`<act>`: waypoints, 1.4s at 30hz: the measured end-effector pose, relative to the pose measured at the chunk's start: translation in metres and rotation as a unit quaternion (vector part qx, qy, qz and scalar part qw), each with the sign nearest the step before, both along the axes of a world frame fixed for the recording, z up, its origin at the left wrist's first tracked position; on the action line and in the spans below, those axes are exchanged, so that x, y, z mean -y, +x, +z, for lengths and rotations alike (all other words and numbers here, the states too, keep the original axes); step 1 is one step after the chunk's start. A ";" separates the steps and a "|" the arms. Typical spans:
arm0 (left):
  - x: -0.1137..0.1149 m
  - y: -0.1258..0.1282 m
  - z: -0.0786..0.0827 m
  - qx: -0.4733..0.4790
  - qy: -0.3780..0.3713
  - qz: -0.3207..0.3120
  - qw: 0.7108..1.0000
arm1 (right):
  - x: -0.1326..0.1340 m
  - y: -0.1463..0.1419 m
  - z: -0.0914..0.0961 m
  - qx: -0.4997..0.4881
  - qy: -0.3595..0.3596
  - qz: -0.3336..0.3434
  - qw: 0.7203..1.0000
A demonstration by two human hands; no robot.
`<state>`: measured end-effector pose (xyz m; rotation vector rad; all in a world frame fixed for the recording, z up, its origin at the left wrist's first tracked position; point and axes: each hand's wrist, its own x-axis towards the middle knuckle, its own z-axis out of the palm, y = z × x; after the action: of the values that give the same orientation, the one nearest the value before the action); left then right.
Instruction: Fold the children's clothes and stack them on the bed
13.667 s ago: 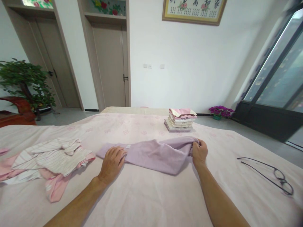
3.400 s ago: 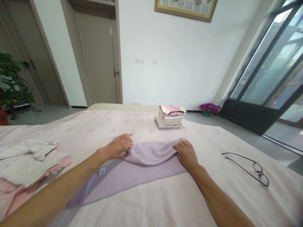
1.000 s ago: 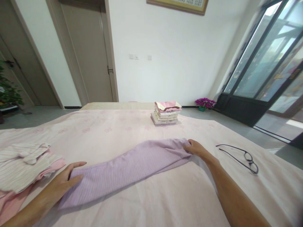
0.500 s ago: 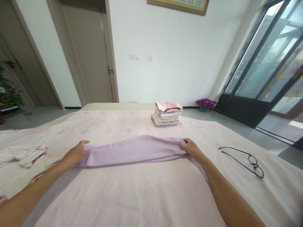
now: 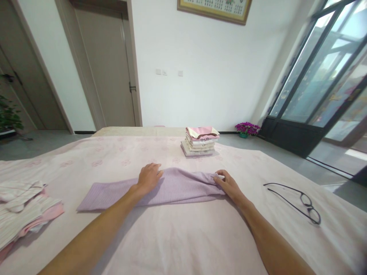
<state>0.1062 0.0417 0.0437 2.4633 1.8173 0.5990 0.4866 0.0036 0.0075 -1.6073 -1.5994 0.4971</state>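
Sheet [image 5: 183,236] underlies purple garment [image 5: 183,188]; wall [image 5: 206,76] stands beyond it. Right hand [image 5: 228,186] pinches its end; left hand [image 5: 149,177], grip unclear, overlies it.

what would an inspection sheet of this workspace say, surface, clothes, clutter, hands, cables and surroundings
Surface: pale pink flower-patterned cloth, lightly wrinkled
Clothes: long lilac ribbed fabric garment laid side to side; neat pink, white and cream folded stack beyond; loose striped and pink heap at left
Clutter: thin black-framed eyeglasses, unfolded, at right
Hands: left hand over the garment's middle, contact unclear; right hand pinching its right end
Cables: nothing seen
Surroundings: white wall, dark-framed glass door, magenta potted flowers
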 end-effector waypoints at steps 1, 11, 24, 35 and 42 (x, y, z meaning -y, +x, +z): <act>-0.004 0.010 -0.002 -0.005 0.002 -0.005 1.000 | 0.003 -0.001 0.000 -0.009 0.005 0.005 1.000; 0.028 0.022 -0.011 0.004 0.084 -0.109 0.991 | 0.006 -0.006 0.007 -0.082 0.019 0.034 0.996; -0.017 0.043 -0.006 0.154 -0.213 -0.042 0.964 | 0.013 -0.009 0.015 -0.008 0.027 0.066 0.997; -0.062 0.051 -0.010 0.119 -0.118 0.025 0.985 | 0.007 -0.009 0.011 -0.030 0.036 0.044 0.998; -0.068 0.056 -0.024 -0.014 -0.017 0.020 1.000 | -0.004 -0.005 0.002 0.023 -0.011 -0.032 0.999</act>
<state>0.1627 0.1093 0.0202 2.4311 1.8755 0.5350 0.4812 0.0073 0.0099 -1.6921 -1.5765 0.4474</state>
